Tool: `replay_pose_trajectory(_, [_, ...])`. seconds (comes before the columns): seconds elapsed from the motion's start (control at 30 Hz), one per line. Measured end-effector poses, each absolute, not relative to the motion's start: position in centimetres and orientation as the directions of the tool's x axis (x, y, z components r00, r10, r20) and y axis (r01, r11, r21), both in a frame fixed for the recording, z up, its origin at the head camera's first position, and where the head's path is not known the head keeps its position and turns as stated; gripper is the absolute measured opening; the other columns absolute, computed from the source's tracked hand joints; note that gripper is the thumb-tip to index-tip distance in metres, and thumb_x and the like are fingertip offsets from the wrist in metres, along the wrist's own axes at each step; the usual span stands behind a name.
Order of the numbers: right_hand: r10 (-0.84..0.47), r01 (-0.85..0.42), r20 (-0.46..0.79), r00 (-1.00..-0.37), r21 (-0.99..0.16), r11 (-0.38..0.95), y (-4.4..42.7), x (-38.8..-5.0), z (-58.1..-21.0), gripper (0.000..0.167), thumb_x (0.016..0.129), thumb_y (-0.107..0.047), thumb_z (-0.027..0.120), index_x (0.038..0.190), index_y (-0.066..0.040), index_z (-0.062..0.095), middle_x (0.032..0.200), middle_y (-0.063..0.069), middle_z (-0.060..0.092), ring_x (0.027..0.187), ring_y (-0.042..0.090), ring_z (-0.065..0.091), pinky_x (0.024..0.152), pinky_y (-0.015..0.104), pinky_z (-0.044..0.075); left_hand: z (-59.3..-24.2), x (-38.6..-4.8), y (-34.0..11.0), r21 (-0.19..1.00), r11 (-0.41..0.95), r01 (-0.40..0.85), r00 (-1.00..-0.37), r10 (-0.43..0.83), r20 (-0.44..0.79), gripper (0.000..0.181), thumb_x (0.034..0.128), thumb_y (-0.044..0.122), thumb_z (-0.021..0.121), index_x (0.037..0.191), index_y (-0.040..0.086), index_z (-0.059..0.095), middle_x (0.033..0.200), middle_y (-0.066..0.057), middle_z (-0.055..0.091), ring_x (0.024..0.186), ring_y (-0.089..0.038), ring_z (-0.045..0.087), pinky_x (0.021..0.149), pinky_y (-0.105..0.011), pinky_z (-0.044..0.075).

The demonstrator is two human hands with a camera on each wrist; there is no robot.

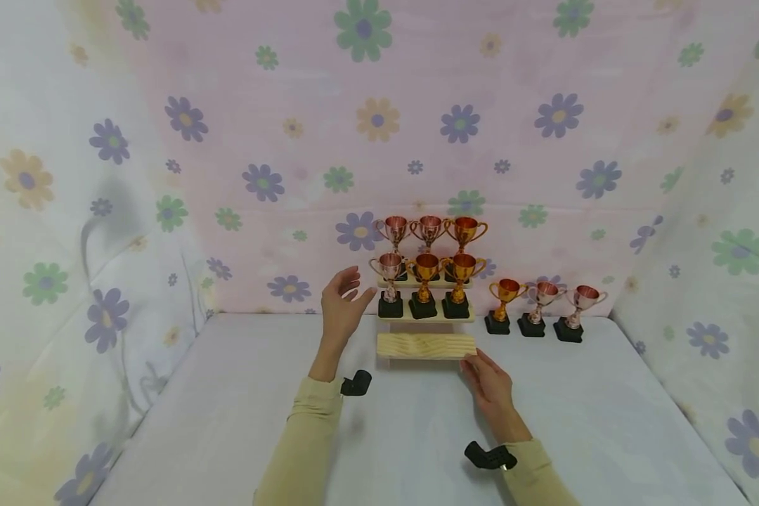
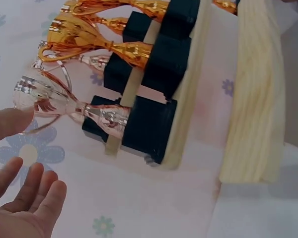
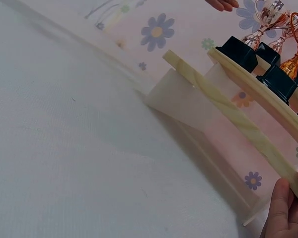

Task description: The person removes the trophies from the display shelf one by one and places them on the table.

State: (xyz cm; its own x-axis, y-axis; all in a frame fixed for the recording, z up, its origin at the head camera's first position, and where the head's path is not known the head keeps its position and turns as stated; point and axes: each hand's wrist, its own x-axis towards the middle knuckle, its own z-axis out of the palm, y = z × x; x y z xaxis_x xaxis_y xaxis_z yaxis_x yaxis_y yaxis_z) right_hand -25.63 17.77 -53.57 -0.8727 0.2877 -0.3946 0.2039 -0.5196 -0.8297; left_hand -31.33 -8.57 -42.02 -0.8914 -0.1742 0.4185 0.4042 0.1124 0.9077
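Observation:
A tiered display stand with wooden shelf boards and clear side supports stands near the back wall. Its bottom board [image 1: 426, 346] bears nothing, and my right hand [image 1: 490, 390] pinches that board's right end, fingers [image 3: 278, 203] against its edge. On the middle board three small trophies stand upright: a rose-gold trophy [image 1: 391, 267] at left, then two gold ones [image 1: 426, 268]. Three more trophies [image 1: 430, 228] show on the top board behind. My left hand [image 1: 343, 302] is raised left of the rose-gold trophy, fingers spread loosely; whether its thumb touches the cup I cannot tell.
To the stand's right, on the white table [image 1: 240, 422], stand a gold trophy [image 1: 506, 292] and two rose-gold trophies [image 1: 544, 295], all on black bases. Flowered cloth [image 1: 379, 169] hangs behind the stand and along both sides.

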Motion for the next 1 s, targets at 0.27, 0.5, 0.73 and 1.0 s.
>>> replay_pose_trajectory(0.27, [0.281, 0.207, -0.396, -0.874, -0.827, -0.522, 17.8, -25.7, -53.3, 0.058, 0.101, -0.006, 0.056, 0.154, 0.0, 0.037, 0.153, 0.018, 0.041, 0.101, 0.007, 0.064, 0.098, 0.021, 0.053, -40.5, -32.8, -7.3, 0.934, 0.03, 0.355, -0.934, -0.04, 0.356, 0.063, 0.0854, -0.001, 0.078, 0.142, -0.007, 0.05, 0.134, -0.031, 0.054, 0.124, -0.049, 0.052, 0.112, -0.06, 0.041])
replay_pose_trajectory(0.5, [0.292, 0.193, -0.393, -0.872, -0.824, -0.532, 17.7, -25.5, -53.7, 0.058, 0.1, -0.005, 0.057, 0.154, 0.003, 0.037, 0.148, 0.018, 0.044, 0.09, 0.001, 0.065, 0.095, 0.019, 0.055, -40.4, -34.3, -6.8, 0.948, 0.066, 0.312, -0.949, 0.077, 0.307, 0.071, 0.0863, 0.007, 0.079, 0.148, -0.002, 0.046, 0.127, -0.021, 0.058, 0.122, -0.037, 0.058, 0.109, -0.048, 0.048])
replay_pose_trajectory(0.73, [0.297, 0.19, -0.399, -0.867, -0.817, -0.544, 17.6, -25.6, -53.6, 0.058, 0.099, -0.005, 0.058, 0.153, 0.003, 0.038, 0.143, 0.016, 0.048, 0.092, 0.002, 0.065, 0.094, 0.019, 0.055, -40.6, -35.4, -6.2, 0.935, 0.039, 0.352, -0.932, 0.101, 0.347, 0.061, 0.0866, 0.008, 0.08, 0.141, -0.001, 0.054, 0.11, -0.014, 0.062, 0.093, -0.02, 0.059, 0.078, -0.023, 0.052])
replay_pose_trajectory(1.0, [0.303, 0.208, -0.406, -0.862, -0.829, -0.519, 17.5, -26.1, -53.6, 0.057, 0.1, -0.007, 0.058, 0.153, 0.0, 0.04, 0.151, 0.018, 0.045, 0.102, 0.007, 0.063, 0.095, 0.02, 0.055, -40.7, -35.5, -6.5, 0.917, 0.042, 0.396, -0.918, 0.057, 0.393, 0.046, 0.0862, 0.008, 0.081, 0.129, 0.002, 0.066, 0.111, -0.017, 0.065, 0.088, -0.017, 0.06, 0.07, -0.019, 0.052])
